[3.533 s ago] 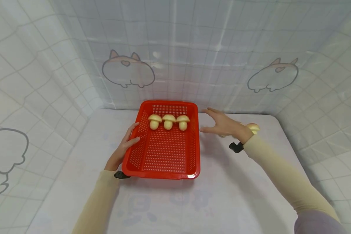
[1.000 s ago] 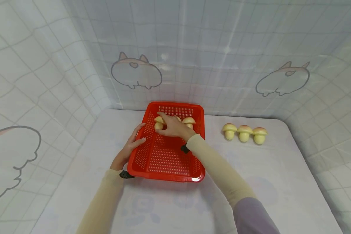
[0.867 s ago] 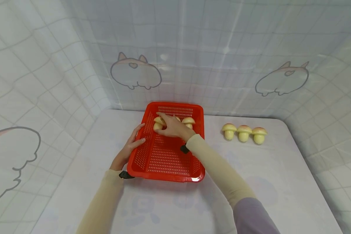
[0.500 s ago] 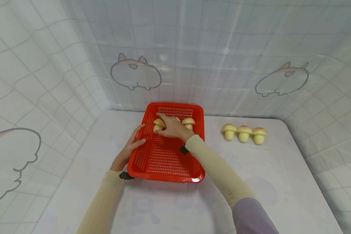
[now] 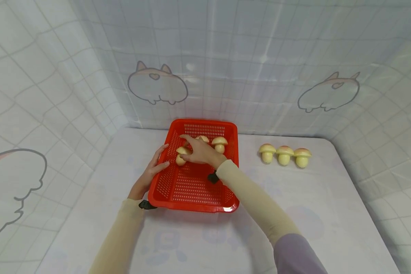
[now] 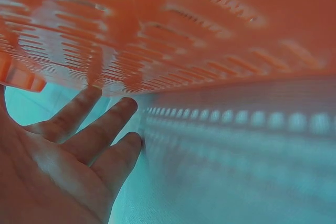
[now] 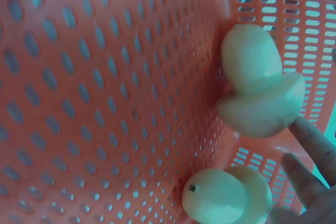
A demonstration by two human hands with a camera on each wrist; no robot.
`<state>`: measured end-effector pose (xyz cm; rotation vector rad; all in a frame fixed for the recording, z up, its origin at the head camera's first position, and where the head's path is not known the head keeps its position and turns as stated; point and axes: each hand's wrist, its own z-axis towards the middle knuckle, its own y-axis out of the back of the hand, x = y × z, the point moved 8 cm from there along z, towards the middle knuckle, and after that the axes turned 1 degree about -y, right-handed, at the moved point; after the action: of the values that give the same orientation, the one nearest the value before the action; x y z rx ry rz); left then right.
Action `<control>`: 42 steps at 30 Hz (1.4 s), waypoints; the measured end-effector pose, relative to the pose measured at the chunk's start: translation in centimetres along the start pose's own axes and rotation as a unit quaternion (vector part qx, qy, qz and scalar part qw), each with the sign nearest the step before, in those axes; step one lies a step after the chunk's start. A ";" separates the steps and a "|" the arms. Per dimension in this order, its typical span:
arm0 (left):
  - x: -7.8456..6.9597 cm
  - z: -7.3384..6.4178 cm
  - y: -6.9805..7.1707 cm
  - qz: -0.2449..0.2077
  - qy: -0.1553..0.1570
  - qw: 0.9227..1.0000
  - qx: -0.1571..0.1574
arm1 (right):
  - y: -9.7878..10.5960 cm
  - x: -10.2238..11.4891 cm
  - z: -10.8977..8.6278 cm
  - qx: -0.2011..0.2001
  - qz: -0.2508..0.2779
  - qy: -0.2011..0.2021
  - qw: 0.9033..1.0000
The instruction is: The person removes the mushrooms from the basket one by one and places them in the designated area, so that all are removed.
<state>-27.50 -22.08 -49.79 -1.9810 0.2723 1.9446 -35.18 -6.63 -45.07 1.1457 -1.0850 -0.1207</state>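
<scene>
Reaching into a red rectangular basket of perforated plastic (image 5: 193, 208), the person's right hand (image 5: 201, 152) has its fingers loosely spread, clenched on nothing, one fingertip touching the cap of a smooth, pale-yellow mushroom-shaped piece (image 5: 180, 160). Reading the basket as a dial, I see that piece lying tilted at ten o'clock. A second pale-yellow mushroom (image 5: 203, 139), partly hidden by the hand, is just past twelve; a third mushroom (image 5: 220, 145) lies between one and two. At nine, the left hand (image 5: 149, 175) rests against the basket's side, fingers fairly straight. Outside, toward three o'clock, three yellow mushrooms with reddish cap tops (image 5: 284, 156) lie in a row on the white desk (image 5: 277, 220). A white grid-patterned backdrop (image 5: 239, 76) rises at twelve.
</scene>
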 end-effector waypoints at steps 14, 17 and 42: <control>0.3 0.1 0.2 0.007 0.006 1.000 -0.003 | -1.0 -0.3 -0.7 -0.005 0.039 -0.063 0.997; 0.2 0.1 0.1 0.007 0.006 1.000 -0.001 | -1.4 -0.7 -0.8 0.010 0.035 -0.087 0.996; 0.1 0.1 0.2 0.000 -0.005 1.000 0.004 | -1.9 -1.5 -0.2 0.002 0.069 -0.102 0.992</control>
<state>-27.66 -22.26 -49.87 -1.9656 0.2764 1.9491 -34.97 -6.49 -47.55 1.0739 -1.3439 -0.1294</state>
